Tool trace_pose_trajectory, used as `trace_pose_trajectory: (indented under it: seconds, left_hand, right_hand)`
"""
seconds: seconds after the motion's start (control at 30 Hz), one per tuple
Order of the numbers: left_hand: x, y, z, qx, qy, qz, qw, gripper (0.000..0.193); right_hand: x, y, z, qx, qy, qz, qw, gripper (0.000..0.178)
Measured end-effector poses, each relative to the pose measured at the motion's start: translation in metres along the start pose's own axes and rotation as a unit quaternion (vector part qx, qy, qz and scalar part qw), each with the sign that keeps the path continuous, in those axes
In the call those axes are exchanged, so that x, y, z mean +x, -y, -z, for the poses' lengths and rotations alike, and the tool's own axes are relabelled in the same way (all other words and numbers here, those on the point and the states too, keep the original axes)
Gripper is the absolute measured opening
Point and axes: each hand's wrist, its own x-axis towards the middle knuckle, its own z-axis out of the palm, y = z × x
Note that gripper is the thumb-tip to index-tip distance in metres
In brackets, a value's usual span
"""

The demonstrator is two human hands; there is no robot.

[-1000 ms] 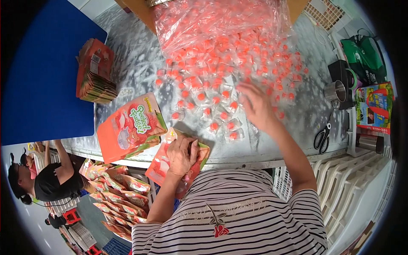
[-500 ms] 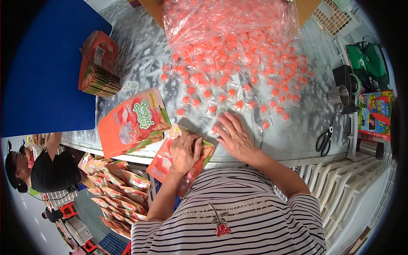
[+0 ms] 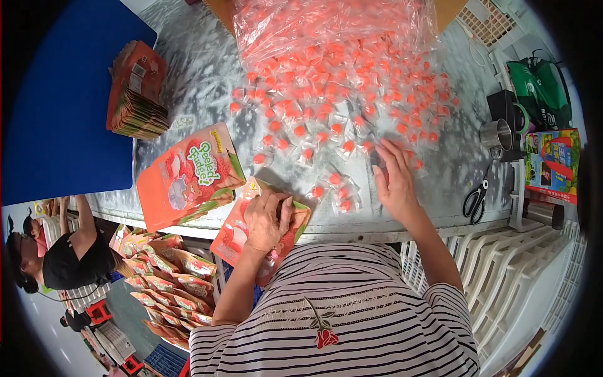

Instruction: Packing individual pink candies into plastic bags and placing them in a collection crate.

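My left hand point(image 3: 266, 221) is closed over a red candy pouch point(image 3: 230, 236) at the table's front edge. The pouch's mouth seems to face right, but I cannot see inside it. Just right of it lies a small cluster of wrapped red candies point(image 3: 335, 179), apart from the rest. My right hand point(image 3: 398, 188) is open with fingers stretched forward, its fingertips at the near edge of the large spread of wrapped candies point(image 3: 352, 88). A second, flat pouch point(image 3: 188, 176) lies left of my left hand.
A clear plastic bag point(image 3: 333, 28) of candies spills from a carton point(image 3: 218, 17) at the back. Stacked flat pouches point(image 3: 139, 88) stand on the left beside a blue panel point(image 3: 69, 107). Filled pouches point(image 3: 169, 276) sit below left. Scissors point(image 3: 475, 202) and a metal cup point(image 3: 497, 134) are right. A co-worker point(image 3: 72, 251) is at far left.
My right hand has moved right, away from the pouch, to the spread's near right side. A few candies now lie between the pouch and that hand. My left hand keeps its hold.
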Motion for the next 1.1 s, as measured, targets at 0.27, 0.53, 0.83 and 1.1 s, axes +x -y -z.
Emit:
trace_pose_trajectory:
  seconds: [0.27,0.53,0.83,1.1]
  left_hand:
    - [0.000,-0.001,0.000,-0.006,0.018,0.017,1.000,0.009]
    - [0.003,-0.005,0.008,-0.044,0.071,0.004,0.997,0.011]
    - [0.014,-0.014,0.012,-0.044,0.149,-0.028,0.987,0.015]
    - [0.016,-0.011,0.023,-0.070,0.209,-0.047,0.974,0.023]
  right_hand:
    - [-0.039,0.006,-0.008,0.010,0.031,-0.004,0.999,0.040]
    - [-0.042,0.030,-0.018,0.253,0.128,-0.070,0.957,0.064]
    - [-0.009,0.037,-0.028,0.000,0.242,0.115,0.963,0.102]
    - [-0.004,0.035,-0.047,0.011,0.226,0.163,0.960,0.067]
